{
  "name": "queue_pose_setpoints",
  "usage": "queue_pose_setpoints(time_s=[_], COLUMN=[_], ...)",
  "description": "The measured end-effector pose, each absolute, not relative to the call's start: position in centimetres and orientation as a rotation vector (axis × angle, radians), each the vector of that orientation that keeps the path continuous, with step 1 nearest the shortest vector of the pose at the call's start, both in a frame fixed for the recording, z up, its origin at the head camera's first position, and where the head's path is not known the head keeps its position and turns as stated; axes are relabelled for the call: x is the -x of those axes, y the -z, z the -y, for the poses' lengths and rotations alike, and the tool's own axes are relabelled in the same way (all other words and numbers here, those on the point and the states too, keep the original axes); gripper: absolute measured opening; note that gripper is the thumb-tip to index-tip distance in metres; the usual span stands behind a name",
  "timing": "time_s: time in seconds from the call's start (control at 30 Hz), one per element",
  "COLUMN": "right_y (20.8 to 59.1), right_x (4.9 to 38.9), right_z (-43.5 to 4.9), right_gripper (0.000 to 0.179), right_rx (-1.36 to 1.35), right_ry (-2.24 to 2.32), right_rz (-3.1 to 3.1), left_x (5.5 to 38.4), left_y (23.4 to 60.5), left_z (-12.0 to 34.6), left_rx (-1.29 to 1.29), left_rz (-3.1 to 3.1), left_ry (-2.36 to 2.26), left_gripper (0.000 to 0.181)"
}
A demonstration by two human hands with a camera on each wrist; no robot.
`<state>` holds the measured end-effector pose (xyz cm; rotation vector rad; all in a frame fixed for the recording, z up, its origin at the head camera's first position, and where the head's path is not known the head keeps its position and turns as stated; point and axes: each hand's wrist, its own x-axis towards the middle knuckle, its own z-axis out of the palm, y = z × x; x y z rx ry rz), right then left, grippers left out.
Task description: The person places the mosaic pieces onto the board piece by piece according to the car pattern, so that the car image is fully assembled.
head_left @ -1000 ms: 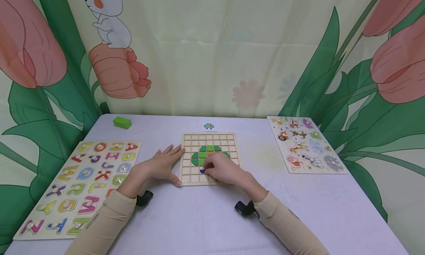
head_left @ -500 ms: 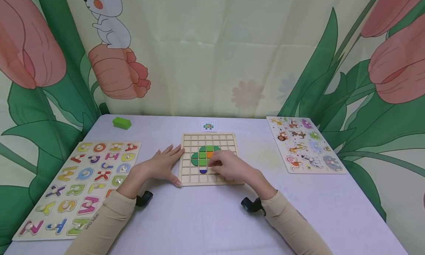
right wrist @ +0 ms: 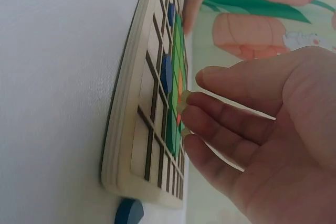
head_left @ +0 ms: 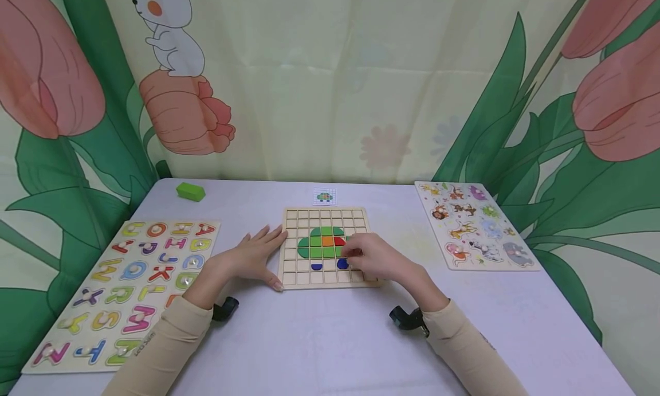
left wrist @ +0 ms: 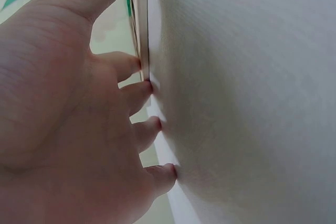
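Note:
A wooden grid board (head_left: 304,278) lies mid-table with a shape of green pieces (head_left: 315,241), an orange square (head_left: 327,241) and a red piece (head_left: 339,241). Below the green sit two blue half-round pieces: the left blue piece (head_left: 317,266) and the right blue piece (head_left: 342,263). My right hand (head_left: 373,257) hovers over the board's right side, fingertips beside the right blue piece. In the right wrist view, a gap parts its thumb and fingers, with nothing between. My left hand (head_left: 247,258) spreads along the board's left edge, fingertips and thumb at the rim.
A small pattern card (head_left: 324,196) lies behind the board. On the left are a letter puzzle (head_left: 124,253) and a green block (head_left: 191,192); an animal puzzle (head_left: 454,253) lies right. Another blue piece (right wrist: 129,211) rests on the table by the board's corner.
My right hand has moved rightward from the left blue piece to the right one. Both blue pieces and the red piece now show. My left hand has stayed in place.

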<state>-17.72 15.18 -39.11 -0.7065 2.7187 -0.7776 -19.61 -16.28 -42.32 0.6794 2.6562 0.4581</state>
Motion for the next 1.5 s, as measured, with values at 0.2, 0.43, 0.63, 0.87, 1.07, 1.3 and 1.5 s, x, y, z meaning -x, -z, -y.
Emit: queue_pose_setpoints(time_s=[0.2,0.43,0.63,0.87,1.07,1.3,1.5], right_y=[38.9,38.8,39.3,39.7,39.7,39.3,39.0], right_x=[17.8,17.9,17.9,17.8,17.6,17.4,17.2], right_z=[-16.5,-18.5,-20.2,-21.0,-21.1,-21.1,-21.4], right_gripper=[0.014,0.005,0.013,0.018,0.019,0.017,0.016], right_rx=[0.719,0.688,0.635,0.626,0.539,0.519,0.541], right_ry=[0.769,0.742,0.694,0.650,0.657,0.624,0.603], right_rz=[-2.717,-2.683,-2.661,-2.637,-2.614,-2.611,-2.580], left_x=[19.4,19.3,19.3,19.4,19.4,19.2,19.2], left_y=[42.2,41.8,41.7,41.8,41.8,41.5,41.6], left_z=[16.1,15.9,16.0,16.1,16.0,15.9,16.0], left_rx=[-0.677,-0.652,-0.644,-0.638,-0.643,-0.637,-0.641], left_rz=[-2.648,-2.645,-2.642,-2.642,-2.644,-2.641,-2.645], left_ry=[-0.468,-0.477,-0.475,-0.476,-0.471,-0.472,-0.477], left_gripper=[0.130,0.129,0.129,0.129,0.129,0.128,0.128])
